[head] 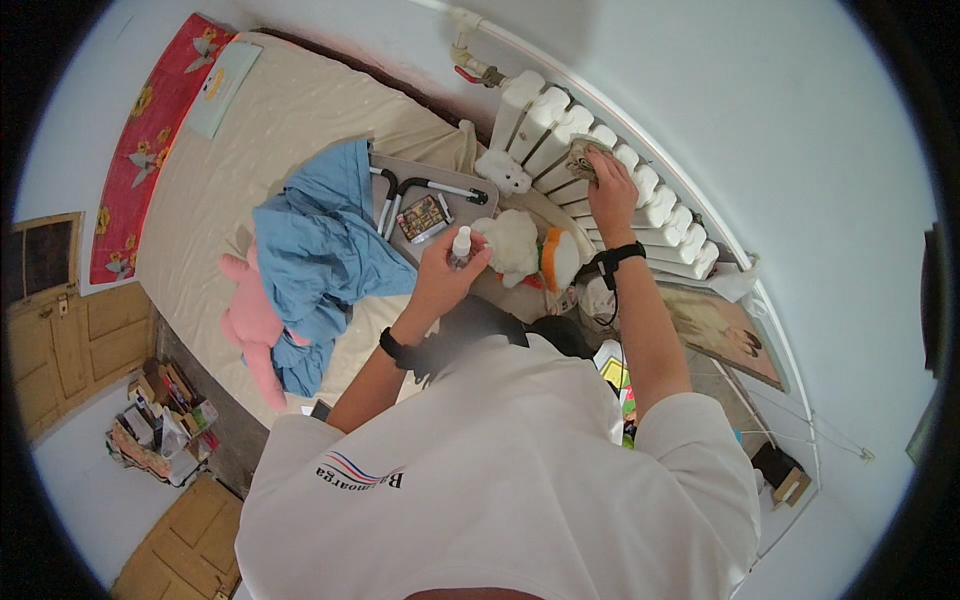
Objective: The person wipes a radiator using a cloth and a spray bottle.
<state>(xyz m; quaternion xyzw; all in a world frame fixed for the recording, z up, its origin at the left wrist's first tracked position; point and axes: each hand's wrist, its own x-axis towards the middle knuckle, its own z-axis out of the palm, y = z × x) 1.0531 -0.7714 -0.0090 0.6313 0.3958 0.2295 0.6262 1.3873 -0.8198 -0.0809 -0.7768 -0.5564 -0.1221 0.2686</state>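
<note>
My left hand [444, 276] is closed around a small clear spray bottle [460, 244] with a white cap or nozzle on top. Farther out, my right hand [613, 193] grips a crumpled brownish cloth [583, 159]. That cloth rests against the upper part of a white sectional radiator [561, 112] on the wall. Between my hands lie white plush toys, one with a small face [504, 172] beside the radiator and another fluffy one [511, 238] near the bottle. My fingers hide the lower part of the bottle.
A bed [217, 187] with a cream sheet carries a blue cloth [322, 225], a pink plush toy [251, 322] and a folded small table [431, 184] with a patterned box [424, 217] on it. A red-handled valve [471, 75] joins the radiator pipe. A framed picture [720, 330] leans at the right.
</note>
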